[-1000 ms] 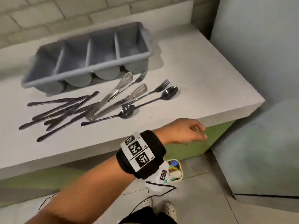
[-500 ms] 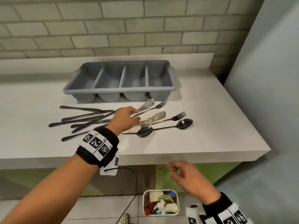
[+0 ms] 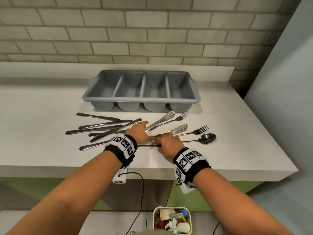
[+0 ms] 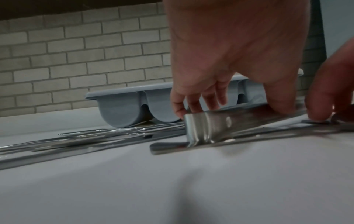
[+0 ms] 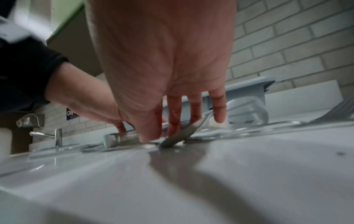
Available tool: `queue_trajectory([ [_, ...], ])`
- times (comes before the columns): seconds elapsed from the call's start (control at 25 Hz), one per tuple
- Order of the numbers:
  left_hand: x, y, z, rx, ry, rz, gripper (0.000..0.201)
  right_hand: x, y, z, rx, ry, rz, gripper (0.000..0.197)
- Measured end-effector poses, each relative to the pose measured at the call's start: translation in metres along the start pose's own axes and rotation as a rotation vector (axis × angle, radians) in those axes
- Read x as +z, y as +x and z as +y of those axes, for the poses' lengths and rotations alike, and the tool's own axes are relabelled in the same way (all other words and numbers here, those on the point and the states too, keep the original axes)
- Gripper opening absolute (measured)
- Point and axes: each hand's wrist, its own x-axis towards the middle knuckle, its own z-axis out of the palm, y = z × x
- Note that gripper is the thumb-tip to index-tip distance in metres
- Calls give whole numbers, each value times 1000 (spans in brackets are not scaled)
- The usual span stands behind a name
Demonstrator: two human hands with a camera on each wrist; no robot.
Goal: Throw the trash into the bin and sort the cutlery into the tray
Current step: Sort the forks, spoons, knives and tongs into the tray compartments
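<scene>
The grey four-compartment tray (image 3: 140,99) stands at the back of the white counter, and nothing shows inside it. Knives (image 3: 101,128), forks (image 3: 201,129), two tongs and a spoon (image 3: 207,138) lie loose in front of it. My left hand (image 3: 140,133) is down in the pile; the left wrist view shows its thumb and fingers (image 4: 182,109) gripping the hinge end of metal tongs (image 4: 210,125). Just to its right, my right hand (image 3: 165,143) pinches the bowl of a second spoon (image 5: 176,139), tilting it off the counter; its handle (image 3: 145,146) points left.
A white bin (image 3: 171,207) full of cups and wrappers stands on the floor below the counter's front edge, between my arms. A brick wall runs behind the tray and a pale panel rises on the right. A tap (image 5: 57,136) shows far left in the right wrist view.
My right hand has risen from below the counter edge and now pinches the near spoon. My left hand came from the counter's edge onto the cutlery pile and stayed there.
</scene>
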Motion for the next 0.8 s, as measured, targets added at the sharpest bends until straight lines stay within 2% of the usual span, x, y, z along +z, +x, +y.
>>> queue_trajectory([
  [0.16, 4, 1, -4, 28, 93, 21, 66, 6, 12, -4, 13, 33, -26, 44],
  [0.32, 4, 0, -9, 85, 143, 9, 59, 4, 15, -5, 20, 75, -11, 30],
  [0.52, -17, -22, -16, 122, 232, 181, 56, 10, 16, 3, 19, 39, 77, 24],
  [0.64, -40, -34, -26, 103, 99, 330, 55, 8, 17, 9, 34, 131, 120, 23],
  [0.8, -83, -34, -39, 54, -261, 576, 52, -11, 16, 8, 48, 316, 294, 20],
])
